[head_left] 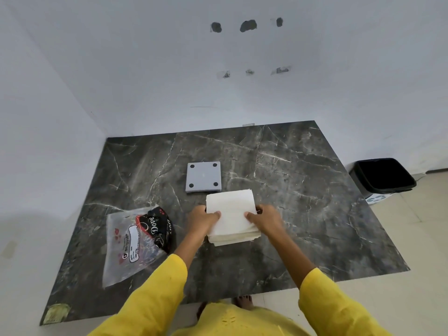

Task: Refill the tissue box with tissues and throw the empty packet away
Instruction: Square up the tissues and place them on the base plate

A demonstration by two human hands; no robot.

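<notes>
Empty tissue packet (135, 241) lies flat on dark counter (303, 190), far left. Left hand (202, 218) grips left side of tissue stack (231, 214), fingers clamped on it. Grey square lid (203, 177) (four dark dots) sits just behind stack. Right hand (265, 220) grips right side, fingers clamped too. Black bin (383, 175) on floor, far right, well apart.

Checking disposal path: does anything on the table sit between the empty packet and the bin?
Yes. The tissue stack, held by both hands, and the forearms lie between the packet at left and the bin on the floor at right.
</notes>
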